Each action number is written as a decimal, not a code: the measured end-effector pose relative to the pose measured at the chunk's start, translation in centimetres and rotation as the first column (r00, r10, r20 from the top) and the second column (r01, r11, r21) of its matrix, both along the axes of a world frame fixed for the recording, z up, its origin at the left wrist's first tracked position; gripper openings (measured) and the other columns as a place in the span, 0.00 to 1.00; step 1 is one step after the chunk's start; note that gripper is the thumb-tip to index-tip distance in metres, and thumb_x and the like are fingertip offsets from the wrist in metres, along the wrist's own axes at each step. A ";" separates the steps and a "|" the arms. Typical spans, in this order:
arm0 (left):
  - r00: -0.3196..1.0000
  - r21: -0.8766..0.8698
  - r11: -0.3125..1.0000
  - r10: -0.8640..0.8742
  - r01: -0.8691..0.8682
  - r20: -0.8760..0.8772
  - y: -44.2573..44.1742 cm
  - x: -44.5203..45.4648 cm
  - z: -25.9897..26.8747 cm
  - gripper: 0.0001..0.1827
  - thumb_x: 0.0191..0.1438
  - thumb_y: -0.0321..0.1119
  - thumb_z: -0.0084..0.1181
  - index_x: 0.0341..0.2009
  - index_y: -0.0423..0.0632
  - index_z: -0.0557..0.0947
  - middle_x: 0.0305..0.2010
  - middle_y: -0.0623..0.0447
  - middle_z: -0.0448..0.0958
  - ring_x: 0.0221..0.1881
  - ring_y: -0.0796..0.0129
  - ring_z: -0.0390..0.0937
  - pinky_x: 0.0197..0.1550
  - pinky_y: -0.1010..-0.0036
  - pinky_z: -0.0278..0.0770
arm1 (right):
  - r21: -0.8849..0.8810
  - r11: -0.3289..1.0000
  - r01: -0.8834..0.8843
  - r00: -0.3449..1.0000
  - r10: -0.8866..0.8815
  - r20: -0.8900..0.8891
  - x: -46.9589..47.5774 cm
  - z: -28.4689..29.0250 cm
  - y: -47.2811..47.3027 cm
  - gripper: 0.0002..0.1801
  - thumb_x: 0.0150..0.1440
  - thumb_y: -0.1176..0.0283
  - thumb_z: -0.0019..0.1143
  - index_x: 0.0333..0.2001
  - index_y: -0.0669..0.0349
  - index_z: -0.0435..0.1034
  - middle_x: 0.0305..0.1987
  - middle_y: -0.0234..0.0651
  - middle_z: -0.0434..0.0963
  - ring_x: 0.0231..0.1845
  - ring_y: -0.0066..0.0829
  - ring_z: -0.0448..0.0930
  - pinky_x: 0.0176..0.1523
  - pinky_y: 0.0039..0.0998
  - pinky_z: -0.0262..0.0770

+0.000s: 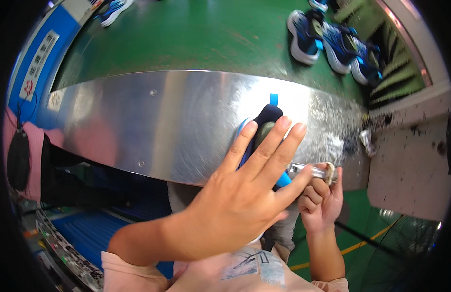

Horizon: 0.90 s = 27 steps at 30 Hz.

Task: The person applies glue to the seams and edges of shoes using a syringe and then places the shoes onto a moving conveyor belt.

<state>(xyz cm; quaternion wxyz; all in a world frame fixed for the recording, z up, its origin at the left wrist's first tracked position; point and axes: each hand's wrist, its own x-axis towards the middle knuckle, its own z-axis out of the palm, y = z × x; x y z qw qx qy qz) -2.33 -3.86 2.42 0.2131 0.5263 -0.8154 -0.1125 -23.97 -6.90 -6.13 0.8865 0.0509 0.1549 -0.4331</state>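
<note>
A navy sports shoe with a bright blue heel loop lies on the metal worktop, its loop end pointing away from me. My left hand is spread over it, back of the hand up and fingers apart, covering most of the shoe. Whether the palm touches the shoe is hidden. Lower right, the fingers of my right hand are curled around a small shiny tool with whitish wrapping on its outer end. The tool's inner end is close to the shoe's side; contact there cannot be made out.
The steel worktop bears whitish residue at right. Beyond it, several similar shoes stand on a green surface, near a stained panel. At left, a person in a pink sleeve is close to the worktop.
</note>
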 end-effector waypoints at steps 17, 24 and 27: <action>0.989 -0.575 0.806 0.138 -0.140 -0.049 8.6 7.2 -7.7 0.11 0.50 0.32 0.54 0.39 0.59 0.72 0.40 0.61 0.74 0.44 0.69 0.77 0.51 0.72 0.69 | -0.215 0.495 -0.842 0.454 0.436 -0.777 10.4 9.8 -4.7 0.41 0.56 0.38 0.39 0.43 0.73 0.59 0.18 0.30 0.63 0.14 0.14 0.59 0.19 0.17 0.52; 0.987 -0.581 0.806 0.160 -0.115 0.027 9.6 7.0 -8.1 0.13 0.51 0.39 0.56 0.41 0.64 0.69 0.43 0.62 0.72 0.45 0.71 0.76 0.52 0.71 0.67 | -0.147 0.542 -0.827 0.404 0.392 -0.827 7.8 10.5 -3.4 0.43 0.52 0.37 0.45 0.44 0.75 0.60 0.24 0.36 0.68 0.19 0.18 0.64 0.23 0.18 0.59; 0.983 -0.556 0.826 0.166 -0.095 0.078 10.3 6.9 -8.4 0.16 0.51 0.40 0.56 0.43 0.64 0.67 0.45 0.62 0.69 0.46 0.72 0.75 0.54 0.70 0.64 | -0.126 0.548 -0.827 0.368 0.359 -0.858 6.1 11.0 -2.9 0.43 0.51 0.37 0.45 0.44 0.75 0.60 0.26 0.38 0.69 0.21 0.20 0.67 0.25 0.20 0.61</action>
